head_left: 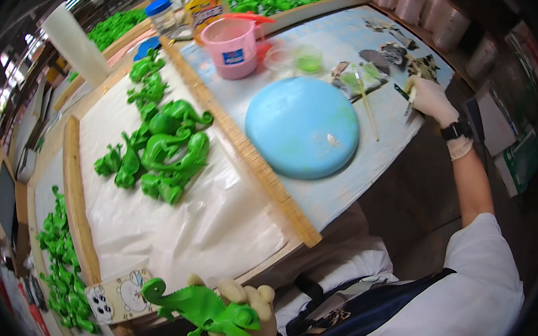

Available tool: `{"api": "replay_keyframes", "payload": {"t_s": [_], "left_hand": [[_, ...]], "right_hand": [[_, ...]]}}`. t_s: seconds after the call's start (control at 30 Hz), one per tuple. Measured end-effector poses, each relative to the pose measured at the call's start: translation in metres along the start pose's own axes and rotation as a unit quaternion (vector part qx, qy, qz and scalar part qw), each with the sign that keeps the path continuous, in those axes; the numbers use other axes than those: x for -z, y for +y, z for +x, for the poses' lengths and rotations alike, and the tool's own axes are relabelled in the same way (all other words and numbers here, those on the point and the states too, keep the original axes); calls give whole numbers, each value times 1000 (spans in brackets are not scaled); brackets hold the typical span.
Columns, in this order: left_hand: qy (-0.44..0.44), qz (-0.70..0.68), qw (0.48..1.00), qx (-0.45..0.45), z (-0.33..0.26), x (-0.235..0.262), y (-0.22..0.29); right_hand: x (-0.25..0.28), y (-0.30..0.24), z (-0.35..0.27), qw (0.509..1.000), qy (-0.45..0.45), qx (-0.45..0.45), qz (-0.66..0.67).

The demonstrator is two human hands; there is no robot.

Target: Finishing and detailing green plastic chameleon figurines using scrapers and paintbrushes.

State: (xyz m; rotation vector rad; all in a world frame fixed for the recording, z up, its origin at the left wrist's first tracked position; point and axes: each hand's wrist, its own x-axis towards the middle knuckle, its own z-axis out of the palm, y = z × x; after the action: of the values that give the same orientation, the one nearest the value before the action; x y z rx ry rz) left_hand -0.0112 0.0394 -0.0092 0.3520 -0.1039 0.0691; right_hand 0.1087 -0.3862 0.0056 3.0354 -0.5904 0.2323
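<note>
Near, your left hand (pixel 261 319) grips a green chameleon (pixel 208 309); your outstretched right hand (pixel 430 99) hangs over the tabletop's (pixel 387 116) right side, grip unclear.

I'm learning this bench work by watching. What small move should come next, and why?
Probably bring the right hand across to the green chameleon figure: the left hand already holds it side-up, while the right is well away, beside the smeared scraps, with what may be a thin dark tool.
</note>
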Motion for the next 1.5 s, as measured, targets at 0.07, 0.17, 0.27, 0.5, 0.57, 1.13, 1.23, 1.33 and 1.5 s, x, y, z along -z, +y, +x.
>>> {"api": "replay_keyframes", "payload": {"t_s": [0.07,0.17,0.27,0.5,0.57,1.13,1.23,1.33,1.5], "left_hand": [[-23,45,999,-4,-2,5,2],[-91,114,989,25,2,2,3],[-100,103,989,38,3,4,6],[-25,66,997,-9,-1,6,9],[-99,35,993,50,4,23,14],[-141,-181,952,203,5,64,36],[-95,-31,981,167,1,55,32],[-77,138,987,-18,2,37,18],[53,96,991,-82,0,14,10]], "right_hand": [[-3,4,-5,998,34,11,43],[-14,27,2,996,58,42,59],[-9,33,13,997,26,12,69],[-19,33,30,1000,-9,-7,23],[-14,26,27,999,-29,-28,36],[-9,10,8,994,-28,2,109],[-10,18,-7,978,-24,1,208],[-9,23,-20,979,-34,-15,200],[-11,16,-22,980,60,-29,187]]}}
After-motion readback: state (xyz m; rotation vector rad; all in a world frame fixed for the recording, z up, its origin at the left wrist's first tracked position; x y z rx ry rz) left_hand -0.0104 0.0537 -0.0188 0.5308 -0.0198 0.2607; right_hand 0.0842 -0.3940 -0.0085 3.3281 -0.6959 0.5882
